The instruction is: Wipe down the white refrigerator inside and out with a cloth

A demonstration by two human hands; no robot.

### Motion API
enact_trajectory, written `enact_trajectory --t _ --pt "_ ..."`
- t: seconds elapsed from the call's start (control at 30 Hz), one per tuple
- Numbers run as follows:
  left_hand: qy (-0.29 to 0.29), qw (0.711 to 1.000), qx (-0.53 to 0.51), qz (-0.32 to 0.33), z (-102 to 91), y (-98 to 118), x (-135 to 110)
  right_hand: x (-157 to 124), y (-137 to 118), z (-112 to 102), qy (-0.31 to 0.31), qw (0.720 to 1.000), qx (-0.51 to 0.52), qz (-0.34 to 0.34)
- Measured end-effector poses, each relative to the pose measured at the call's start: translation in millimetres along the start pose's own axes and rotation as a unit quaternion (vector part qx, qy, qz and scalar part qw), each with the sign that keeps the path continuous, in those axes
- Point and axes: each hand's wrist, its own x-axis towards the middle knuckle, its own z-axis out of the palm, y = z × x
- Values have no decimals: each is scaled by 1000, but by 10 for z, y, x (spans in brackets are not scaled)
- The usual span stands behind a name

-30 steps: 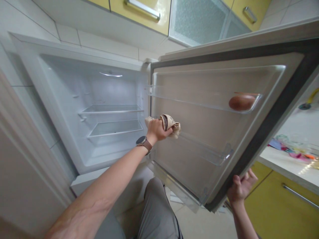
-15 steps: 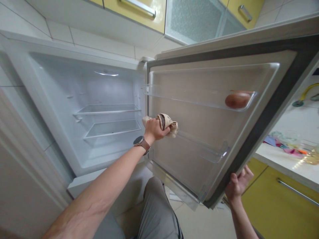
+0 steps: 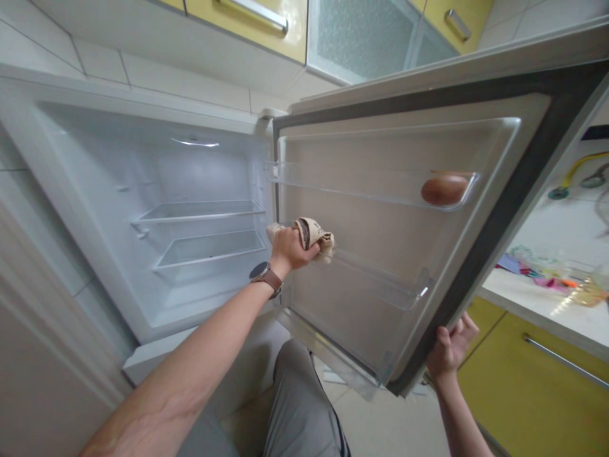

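Note:
My left hand (image 3: pixel 291 249), with a watch (image 3: pixel 261 271) on its wrist, is closed around a crumpled beige cloth (image 3: pixel 314 236) with dark print. It is at the hinge side of the open fridge door (image 3: pixel 361 235), by the middle clear door shelf (image 3: pixel 375 282). My right hand (image 3: pixel 450 348) grips the outer edge of that door low down, thumb on the dark seal and fingers behind. A brown, rounded egg-like thing (image 3: pixel 445 190) sits at the right end of the upper door shelf (image 3: pixel 352 181).
Left of the door is the fridge interior (image 3: pixel 200 171) with two glass shelves (image 3: pixel 209 249). Yellow cabinets (image 3: pixel 252 25) hang above. On the right, a white counter (image 3: pixel 533 298) carries colourful odds and ends. My grey-trousered knee (image 3: pixel 297 381) is below the door.
The whole view has shifted slightly, so most things appear a little further left. My left hand keeps the cloth at about the same spot; my right hand still holds the door edge.

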Motion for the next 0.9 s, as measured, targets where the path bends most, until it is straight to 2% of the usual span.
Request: enact_trajectory --t 0.9 --pt "-2 1000 -8 -2 11 0 -4 -7 -5 -16 -7 1000 29 3"
